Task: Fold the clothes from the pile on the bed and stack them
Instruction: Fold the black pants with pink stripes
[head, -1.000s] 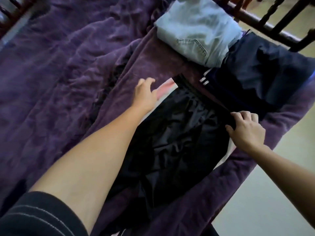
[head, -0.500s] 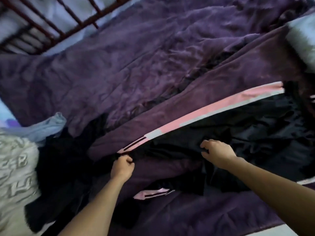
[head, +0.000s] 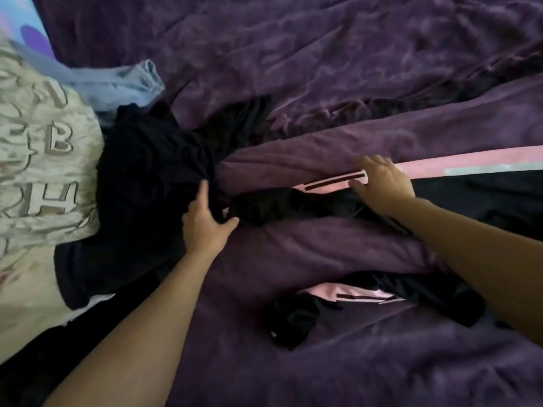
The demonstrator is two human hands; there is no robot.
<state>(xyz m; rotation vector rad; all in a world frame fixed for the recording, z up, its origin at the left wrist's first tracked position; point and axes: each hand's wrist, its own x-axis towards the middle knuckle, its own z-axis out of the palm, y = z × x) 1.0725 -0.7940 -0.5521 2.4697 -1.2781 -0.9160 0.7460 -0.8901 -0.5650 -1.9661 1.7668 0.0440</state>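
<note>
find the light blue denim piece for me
In the head view the light blue denim lies at the upper left, just above the cream lettered garment and the black clothes pile.

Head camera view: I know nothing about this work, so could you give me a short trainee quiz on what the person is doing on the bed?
1. Multiple choice: what colour is the stripe under the right hand, along the leg of the black track pants? A green, B pink, C yellow.
2. True or false: the left hand is raised clear of the purple blanket and touches nothing.
3. Fill in: the beige garment with raised letters lies at the ___ edge of the view.

Key: 1 B. 2 false, its open fingers rest on black cloth. 3 left.
</note>
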